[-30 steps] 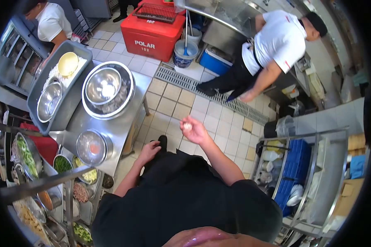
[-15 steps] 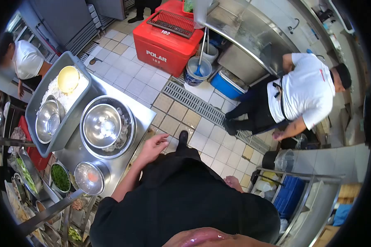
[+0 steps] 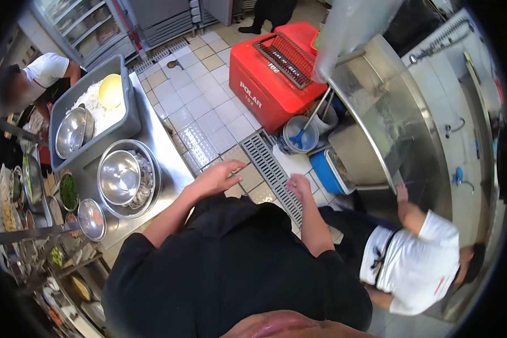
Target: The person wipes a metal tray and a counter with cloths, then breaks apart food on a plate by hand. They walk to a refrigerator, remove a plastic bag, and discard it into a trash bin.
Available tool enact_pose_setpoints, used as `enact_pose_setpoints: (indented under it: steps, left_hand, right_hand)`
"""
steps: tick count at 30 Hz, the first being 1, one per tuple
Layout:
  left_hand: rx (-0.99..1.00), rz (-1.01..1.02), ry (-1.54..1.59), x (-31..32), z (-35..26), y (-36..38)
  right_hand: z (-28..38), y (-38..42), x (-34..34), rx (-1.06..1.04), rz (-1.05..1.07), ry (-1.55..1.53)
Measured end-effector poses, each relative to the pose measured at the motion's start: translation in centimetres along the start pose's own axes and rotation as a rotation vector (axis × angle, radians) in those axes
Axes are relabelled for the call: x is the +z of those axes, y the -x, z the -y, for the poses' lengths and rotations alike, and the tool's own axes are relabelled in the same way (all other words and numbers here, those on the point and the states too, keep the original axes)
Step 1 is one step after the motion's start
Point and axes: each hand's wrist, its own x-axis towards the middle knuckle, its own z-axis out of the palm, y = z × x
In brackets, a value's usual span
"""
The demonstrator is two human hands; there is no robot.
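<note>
Both of my hands hang in the air in front of my dark apron, over the tiled floor. My left hand (image 3: pixel 219 176) has its fingers apart and holds nothing; the steel table (image 3: pixel 159 155) is beside it. My right hand (image 3: pixel 299 186) is loosely curled near the floor grate (image 3: pixel 267 172), and its fingertips are too small to make out well. On the table stand a steel bowl (image 3: pixel 119 176) over a larger bowl of pale pieces, and a grey tub (image 3: pixel 130 115) holding white grains, a yellow bowl (image 3: pixel 111 91) and another steel bowl (image 3: pixel 73 132).
A red cooler (image 3: pixel 253 93) stands ahead, beside a bucket (image 3: pixel 300 135) and a blue bin (image 3: pixel 325 172). One person (image 3: pixel 414 259) bends by the steel sink (image 3: pixel 405 135) at the right. Another person (image 3: pixel 45 76) is at the far left. Dark legs (image 3: pixel 270 14) show at the top.
My right hand has risen forward into fuller view, and my left hand's fingers have spread. The view has shifted towards the cooler and sink. The person at the right now touches the sink edge.
</note>
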Motion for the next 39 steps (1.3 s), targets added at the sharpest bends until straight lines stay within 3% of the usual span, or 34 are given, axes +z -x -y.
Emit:
enact_pose_setpoints:
  steps: [3, 6, 9, 10, 11, 13, 15, 16, 17, 19, 23, 27, 32, 35, 39]
  left_hand:
    - [-0.118, -0.044, 0.014, -1.2, 1.7, -2.4]
    - [-0.21, -0.094, 0.016, -2.3, 4.4, -5.1]
    - [-0.236, -0.112, 0.044, -4.7, 6.7, -9.1]
    - [-0.247, -0.103, 0.076, -5.5, 7.2, -10.4]
    - [-0.224, -0.142, 0.097, -6.2, 8.0, -12.0]
    - [-0.156, -0.153, 0.068, -8.1, 10.4, -15.6]
    - [-0.071, -0.189, 0.029, -10.0, 12.5, -18.8]
    - [-0.094, -0.189, 0.027, -11.6, 13.0, -20.4]
    - [-0.123, -0.184, 0.031, -13.3, 13.3, -22.0]
    - [-0.156, -0.178, -0.012, -16.5, 13.2, -24.0]
    - [-0.197, -0.237, 0.067, -21.2, 14.8, -26.5]
    - [-0.364, -0.356, 0.024, -25.2, 19.7, -26.3]
    - [-0.593, -0.52, -0.02, -28.9, 23.7, -25.6]
    - [-0.675, -0.599, -0.074, -32.7, 23.1, -26.5]
    - [-0.759, -0.823, 0.096, -38.2, 22.6, -28.0]
  right_hand:
    - [10.7, 0.1, 5.6, -0.089, -0.051, -0.127]
    - [13.2, -3.6, 6.3, -0.06, 0.039, -0.063]
    - [9.4, -8.1, 3.3, 0.072, 0.053, 0.306]
    - [9.9, -7.2, 2.1, 0.007, 0.121, 0.731]
    - [10.9, -5.6, -4.3, -0.101, 0.1, 0.904]
    - [17.0, 2.0, -27.0, -0.278, -0.222, 0.733]
    - [23.8, 9.4, -44.6, -0.602, -0.386, 0.477]
    - [25.7, 11.0, -40.6, -0.419, -0.583, 0.914]
    - [24.6, 10.4, -43.7, -0.479, -0.54, 0.755]
    - [24.7, 9.5, -43.4, -0.48, -0.387, 0.671]
    - [24.9, -6.7, -28.3, -0.134, -0.315, 0.721]
    - [25.3, -28.2, -5.4, 0.069, 0.046, 0.869]
    - [31.0, -45.8, 17.7, 0.003, 0.421, 1.058]
    - [37.4, -53.1, 29.5, -0.123, 0.497, 1.123]
    - [45.1, -60.7, 44.8, -0.235, 0.593, 1.275]
